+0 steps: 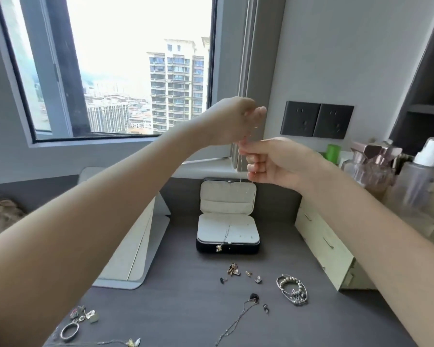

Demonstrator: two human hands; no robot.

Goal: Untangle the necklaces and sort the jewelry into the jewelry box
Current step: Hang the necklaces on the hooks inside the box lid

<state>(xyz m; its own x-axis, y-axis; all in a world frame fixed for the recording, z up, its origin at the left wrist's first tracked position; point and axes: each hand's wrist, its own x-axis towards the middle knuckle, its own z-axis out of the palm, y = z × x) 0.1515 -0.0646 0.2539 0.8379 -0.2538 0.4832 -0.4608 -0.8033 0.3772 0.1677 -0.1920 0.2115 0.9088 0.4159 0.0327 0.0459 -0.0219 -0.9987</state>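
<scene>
Step in hand, judged from posture: untangling. Both hands are raised above the desk (186,284), close together in front of the window corner. The left hand (232,121) is the higher, fingers curled, tips pinching a fine chain (240,169). The right hand (276,161) sits just below it, thumb and forefinger pinched on the same chain, the other fingers curled in. Thin strands hang from the hands toward the jewelry box (236,249); they are too faint to count or trace to an end. The box is open at back centre of the desk, lid upright, pale lining, black shell. Contents: one laid chain (227,231) across the pale base, its pendant (219,248) hanging over the front wall. Whether it joins the held strands cannot be told. Unsorted on the desk in front of the box: small earrings (233,269), beaded bracelets (292,289) to the right, a necklace with a dark pendant (254,297), and a ring (69,330) at near left. Judgement: early in the task, with most pieces outside the box. The next move calls for easing the strands apart under light tension rather than a pull, then lowering the freed chain into the base.
</scene>
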